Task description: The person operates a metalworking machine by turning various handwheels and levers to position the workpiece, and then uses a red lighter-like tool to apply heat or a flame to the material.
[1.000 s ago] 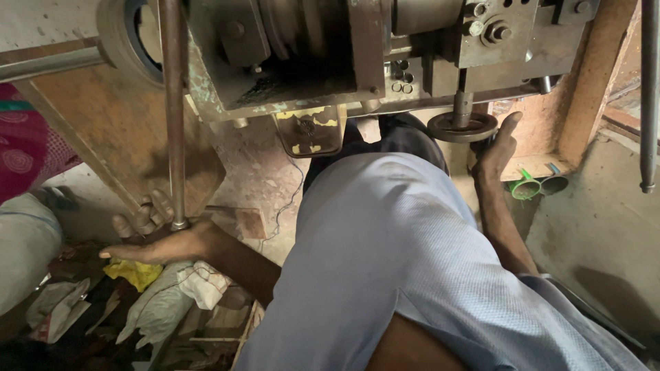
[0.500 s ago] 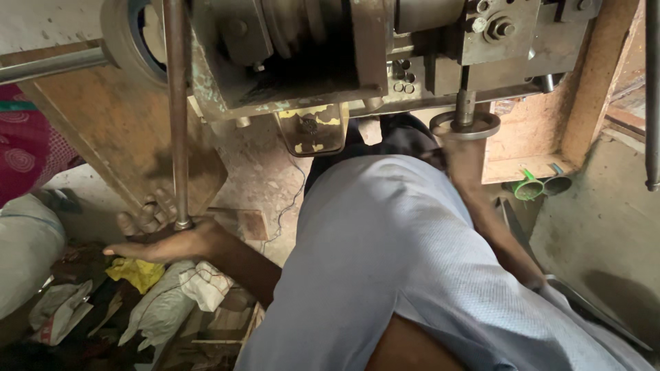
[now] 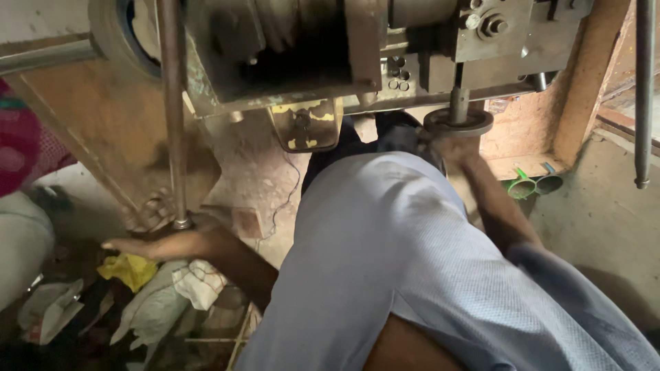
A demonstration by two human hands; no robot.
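Left hand (image 3: 161,242) flat, fingers together, at base of one vertical steel rod (image 3: 172,117). Right hand (image 3: 450,145) under round metal disc (image 3: 458,122), fingers hidden, grip unclear. Two green funnels (image 3: 535,184) beyond.

So the round dark metal disc (image 3: 458,121) sits flat on a short vertical shaft under the grimy grey machine, with the right hand (image 3: 454,148) pressed up against its underside. Over on the left there's a long rusty vertical steel rod (image 3: 172,110) standing upright, its foot right at the left hand (image 3: 168,242), which lies flat, fingers stretched out.
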